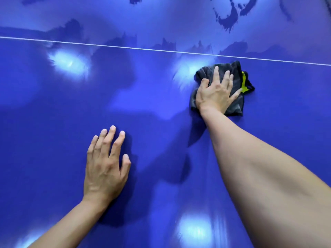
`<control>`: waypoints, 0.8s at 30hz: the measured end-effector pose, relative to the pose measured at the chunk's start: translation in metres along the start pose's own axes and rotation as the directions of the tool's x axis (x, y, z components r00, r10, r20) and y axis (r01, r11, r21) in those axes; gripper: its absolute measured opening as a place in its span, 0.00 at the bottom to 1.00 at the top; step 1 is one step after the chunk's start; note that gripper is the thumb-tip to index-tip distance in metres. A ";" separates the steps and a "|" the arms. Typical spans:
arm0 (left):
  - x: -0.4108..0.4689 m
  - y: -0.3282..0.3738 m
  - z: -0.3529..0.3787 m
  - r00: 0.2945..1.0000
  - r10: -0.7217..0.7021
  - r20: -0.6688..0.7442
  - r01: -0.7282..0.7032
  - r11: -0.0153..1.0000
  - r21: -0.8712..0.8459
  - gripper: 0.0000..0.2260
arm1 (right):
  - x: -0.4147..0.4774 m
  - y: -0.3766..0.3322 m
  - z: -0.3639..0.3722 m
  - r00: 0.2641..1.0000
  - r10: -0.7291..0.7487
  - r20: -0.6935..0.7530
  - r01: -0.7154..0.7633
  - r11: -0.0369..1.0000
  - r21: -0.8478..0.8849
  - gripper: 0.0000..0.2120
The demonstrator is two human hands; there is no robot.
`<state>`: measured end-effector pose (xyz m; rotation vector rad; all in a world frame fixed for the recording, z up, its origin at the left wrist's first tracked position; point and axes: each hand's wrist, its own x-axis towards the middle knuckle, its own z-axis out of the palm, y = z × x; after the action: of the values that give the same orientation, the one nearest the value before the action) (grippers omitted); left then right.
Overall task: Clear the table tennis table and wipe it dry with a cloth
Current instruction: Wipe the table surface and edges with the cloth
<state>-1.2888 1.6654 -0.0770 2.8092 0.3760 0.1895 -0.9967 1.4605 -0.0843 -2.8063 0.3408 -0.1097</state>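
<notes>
The blue table tennis table (53,113) fills the whole view. A crumpled dark grey cloth (234,106) with a yellow-green patch lies on it at the right, just below the white line (125,47). My right hand (215,92) presses flat on the cloth with spread fingers, the arm stretched out. My left hand (105,163) rests palm down on the bare table at lower centre, fingers straight, holding nothing.
Dark wet patches (229,20) and streaks lie on the table beyond the white line, mostly at the upper right and along the line. Bright light reflections (68,63) shine on the near half.
</notes>
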 end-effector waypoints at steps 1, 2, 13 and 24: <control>0.000 0.001 0.000 1.000 -0.005 -0.008 0.005 1.000 -0.005 0.25 | 0.001 -0.011 0.004 1.000 -0.006 0.005 0.006 1.000 -0.001 0.29; 0.000 0.002 0.000 1.000 -0.005 -0.012 0.005 1.000 -0.004 0.25 | 0.000 -0.024 0.007 0.999 -0.029 0.019 0.029 1.000 0.005 0.29; -0.002 0.002 0.005 0.998 0.025 -0.063 -0.025 1.000 0.001 0.26 | -0.137 -0.215 0.057 0.582 -0.762 0.282 0.740 0.641 0.205 0.27; -0.002 0.006 0.001 0.999 -0.037 -0.030 0.038 0.999 0.025 0.26 | -0.001 -0.019 -0.004 0.926 -0.340 0.165 0.335 0.941 0.055 0.29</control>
<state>-1.2894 1.6587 -0.0759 2.8243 0.4406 0.2197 -0.9937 1.4773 -0.0746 -2.7951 -0.1866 0.0531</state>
